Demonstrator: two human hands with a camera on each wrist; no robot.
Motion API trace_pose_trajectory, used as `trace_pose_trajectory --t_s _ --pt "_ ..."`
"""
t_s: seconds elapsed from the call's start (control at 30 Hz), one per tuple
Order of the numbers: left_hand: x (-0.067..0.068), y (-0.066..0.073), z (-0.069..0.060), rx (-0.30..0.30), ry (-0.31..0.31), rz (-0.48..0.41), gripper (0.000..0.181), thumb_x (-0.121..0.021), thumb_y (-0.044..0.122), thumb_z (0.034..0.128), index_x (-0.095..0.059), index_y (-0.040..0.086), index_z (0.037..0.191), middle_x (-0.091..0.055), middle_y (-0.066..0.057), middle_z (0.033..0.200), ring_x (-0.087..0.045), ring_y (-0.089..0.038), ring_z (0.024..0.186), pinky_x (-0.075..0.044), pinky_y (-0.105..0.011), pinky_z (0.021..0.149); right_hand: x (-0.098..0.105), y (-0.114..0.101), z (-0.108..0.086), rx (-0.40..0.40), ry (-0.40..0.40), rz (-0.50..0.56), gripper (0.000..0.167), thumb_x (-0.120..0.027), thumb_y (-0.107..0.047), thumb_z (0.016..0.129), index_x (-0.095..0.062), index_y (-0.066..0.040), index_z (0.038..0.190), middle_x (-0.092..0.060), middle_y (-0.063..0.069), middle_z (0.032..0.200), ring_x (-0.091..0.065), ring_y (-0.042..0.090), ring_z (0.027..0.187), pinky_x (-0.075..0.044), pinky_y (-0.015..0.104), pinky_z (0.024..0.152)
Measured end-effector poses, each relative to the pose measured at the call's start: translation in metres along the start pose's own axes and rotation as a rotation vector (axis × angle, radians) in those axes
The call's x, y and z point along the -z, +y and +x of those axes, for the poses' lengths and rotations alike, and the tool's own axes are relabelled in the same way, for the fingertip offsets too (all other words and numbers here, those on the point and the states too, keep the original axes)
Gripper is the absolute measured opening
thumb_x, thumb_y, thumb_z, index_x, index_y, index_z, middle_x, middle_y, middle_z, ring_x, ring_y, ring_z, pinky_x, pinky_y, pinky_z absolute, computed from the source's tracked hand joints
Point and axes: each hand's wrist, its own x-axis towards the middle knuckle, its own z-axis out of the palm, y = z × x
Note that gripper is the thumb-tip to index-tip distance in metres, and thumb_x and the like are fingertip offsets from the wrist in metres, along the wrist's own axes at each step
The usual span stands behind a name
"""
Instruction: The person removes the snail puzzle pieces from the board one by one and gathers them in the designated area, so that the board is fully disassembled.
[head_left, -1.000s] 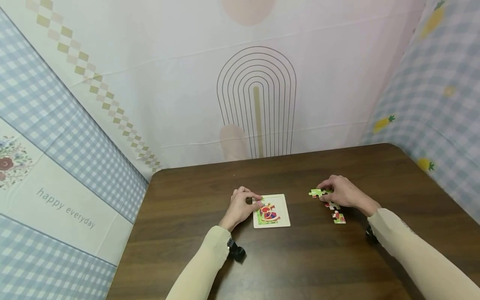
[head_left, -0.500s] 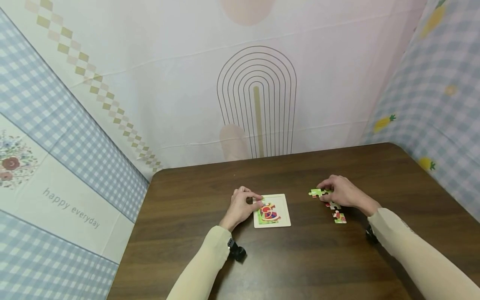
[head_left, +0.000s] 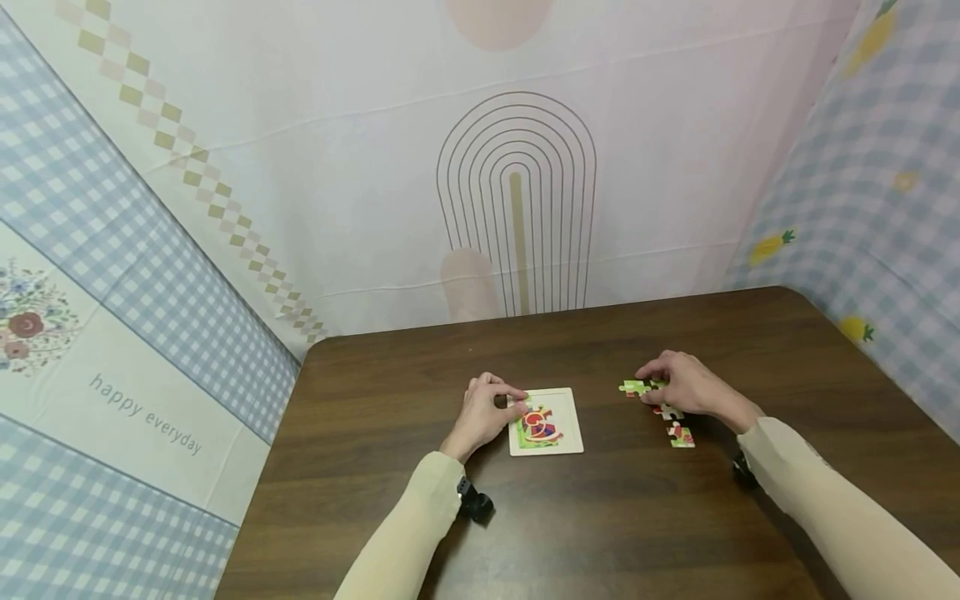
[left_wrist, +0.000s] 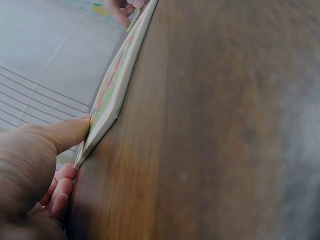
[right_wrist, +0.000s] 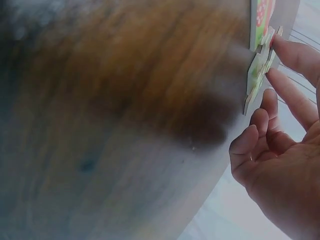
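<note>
In the head view a square jigsaw puzzle board point(head_left: 567, 417) with a pale frame lies on the table, partly filled with colourful pieces. My left hand point(head_left: 480, 417) holds it at the left edge; in the left wrist view the thumb point(left_wrist: 72, 132) presses on top and the other fingers point(left_wrist: 62, 192) are by the rim. To the right, my right hand point(head_left: 686, 383) pinches at a small group of loose puzzle pieces, thumb and forefinger spread over one. A green puzzle piece point(head_left: 633, 387) shows left of these fingertips. The piece under them is partly hidden.
Another loose puzzle piece point(head_left: 682, 436), green and red, lies nearer the front, below the right hand. The brown wooden table point(head_left: 600, 525) ends at a back edge against a white patterned cloth point(head_left: 360, 167). Blue checked cloth point(head_left: 892, 225) hangs at the right.
Both hands, the board and the pieces stay where they are. Only the head view shifts very slightly.
</note>
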Motion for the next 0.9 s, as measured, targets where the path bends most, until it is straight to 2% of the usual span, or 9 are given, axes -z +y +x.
trace_pose_trajectory --t_s 0.1,0.23,0.43,0.6,0.73,0.9 --pt "-0.001 0.000 0.000 0.016 -0.003 -0.001 0.018 -0.084 0.026 0.0976 -0.087 0.021 0.114 -0.062 -0.005 0.120 -0.045 -0.020 0.110 -0.038 -0.039 0.095 0.000 0.000 0.000 -0.006 0.001 -0.005 0.038 -0.088 -0.022 0.092 -0.080 -0.003 0.124 -0.072 0.017 0.115 -0.065 0.028 0.101 -0.052 0.042 0.083" --pt "-0.002 0.001 -0.001 0.020 0.000 -0.003 0.018 -0.084 0.027 0.0976 -0.087 0.021 0.114 -0.062 -0.005 0.120 -0.045 -0.020 0.110 -0.038 -0.039 0.094 -0.002 -0.008 0.000 0.013 0.020 0.000 0.040 -0.088 -0.023 0.092 -0.079 -0.002 0.125 -0.071 0.013 0.108 -0.061 0.023 0.095 -0.048 0.036 0.079" --pt "0.002 0.000 -0.001 -0.015 -0.011 0.003 0.022 -0.083 0.027 0.0981 -0.086 0.018 0.118 -0.063 -0.008 0.122 -0.047 -0.023 0.113 -0.041 -0.042 0.097 -0.008 -0.046 0.008 0.074 0.053 0.015 0.040 -0.087 -0.022 0.092 -0.079 -0.001 0.125 -0.070 0.011 0.103 -0.059 0.022 0.094 -0.047 0.034 0.079" --pt "0.010 -0.003 0.000 -0.019 -0.052 0.029 0.041 -0.084 0.031 0.0964 -0.079 0.015 0.133 -0.065 -0.009 0.126 -0.050 -0.024 0.117 -0.045 -0.042 0.099 -0.023 -0.077 0.027 0.114 0.053 0.011 0.036 -0.088 -0.021 0.091 -0.080 -0.002 0.121 -0.071 0.008 0.099 -0.060 0.020 0.092 -0.047 0.034 0.080" --pt "0.014 -0.007 0.001 0.002 -0.078 0.045 0.053 -0.091 0.034 0.0903 -0.075 0.012 0.136 -0.066 -0.008 0.131 -0.053 -0.024 0.123 -0.048 -0.045 0.108 -0.036 -0.099 0.044 0.138 0.022 0.024 0.027 -0.086 -0.018 0.093 -0.082 -0.004 0.116 -0.071 0.006 0.097 -0.060 0.019 0.090 -0.048 0.034 0.080" --pt "0.015 -0.006 0.000 0.013 -0.112 0.027 0.054 -0.093 0.031 0.0881 -0.074 0.013 0.135 -0.064 -0.007 0.133 -0.052 -0.026 0.128 -0.046 -0.050 0.115 -0.055 -0.119 0.058 0.136 -0.032 0.044 0.020 -0.082 -0.014 0.096 -0.083 -0.003 0.113 -0.074 0.008 0.099 -0.061 0.017 0.087 -0.051 0.032 0.079"
